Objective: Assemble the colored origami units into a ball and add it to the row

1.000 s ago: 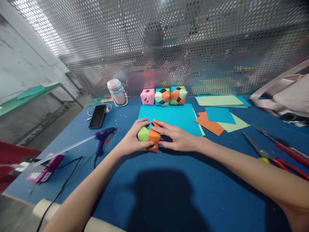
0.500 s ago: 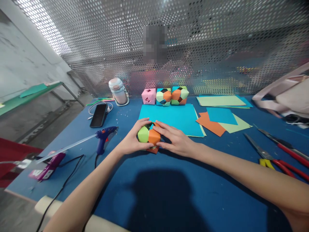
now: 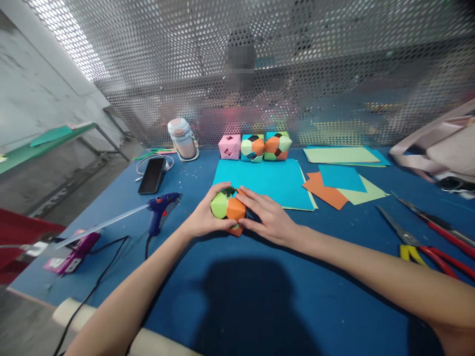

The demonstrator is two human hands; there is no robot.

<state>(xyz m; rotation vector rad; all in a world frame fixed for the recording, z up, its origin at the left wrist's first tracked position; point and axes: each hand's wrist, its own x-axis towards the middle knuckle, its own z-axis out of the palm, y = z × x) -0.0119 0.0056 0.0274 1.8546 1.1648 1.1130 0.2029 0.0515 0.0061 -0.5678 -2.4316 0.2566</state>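
At a blue counter [image 3: 334,306], I am cupping a folded-paper cube [image 3: 234,208] in lime, orange and blue between both hands, just on the near side of a stack of blue sheets [image 3: 263,175]. My left grip [image 3: 205,213] is grasping the cube's left side, its thumb lying along the near lower edge and its fingers curling round the far side. My right grip [image 3: 272,218] is grasping the right side, its fingers reaching over the upper right and its thumb pressing near the lower right. An orange corner is poking out below the thumbs; whether it is touching the counter, I cannot tell.

Handling this well, as I am judging it, is calling for light, even pressure from both sides, because hard squeezing is risking a crushed paper wall. Flat finger pads are probably serving better than tips, which are liable to be denting the flaps or slipping into the dark opening on top.

At the far side, a pink paper cube [image 3: 229,147] and two multicoloured ones, a left [image 3: 253,147] and a right [image 3: 277,146], are standing in a row, offering models for square corners. A glue gun [image 3: 160,211] is lying to the left, well apart from my hands.
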